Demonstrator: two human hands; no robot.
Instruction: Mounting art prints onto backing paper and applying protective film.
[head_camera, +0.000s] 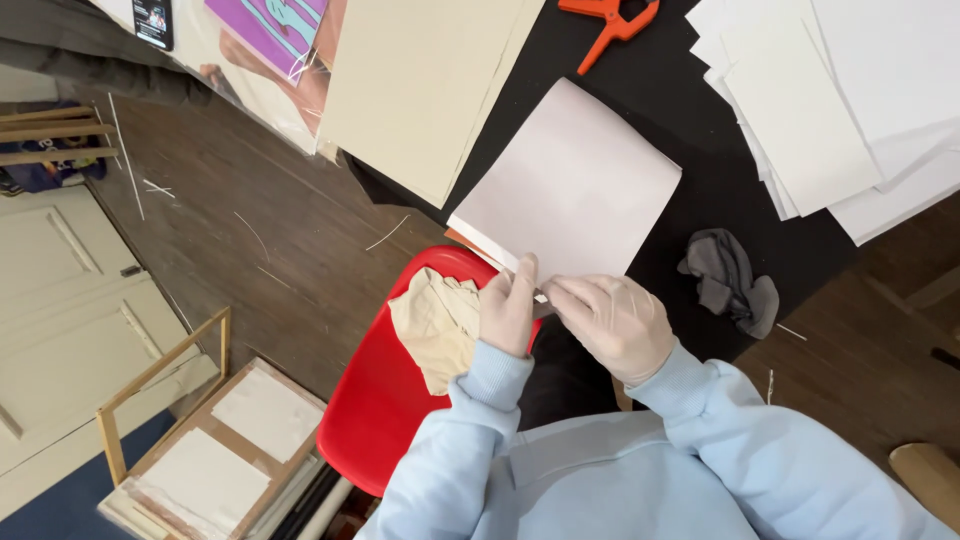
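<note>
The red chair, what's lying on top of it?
A crumpled beige cloth lies on the red chair, by the left hand. Anything beneath the cloth is covered, and the light blue sleeves hide the seat's near right part.

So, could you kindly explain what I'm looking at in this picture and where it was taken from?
It comes from a camera worn on a person's head, looking down at their own gloved hands; there is no machine. The left hand and right hand pinch the near edge of a pale sheet on a black table. Nearby lie a grey cloth, stacked white paper, an orange clamp and a large cream board. A beige cloth rests on a red chair.
</note>
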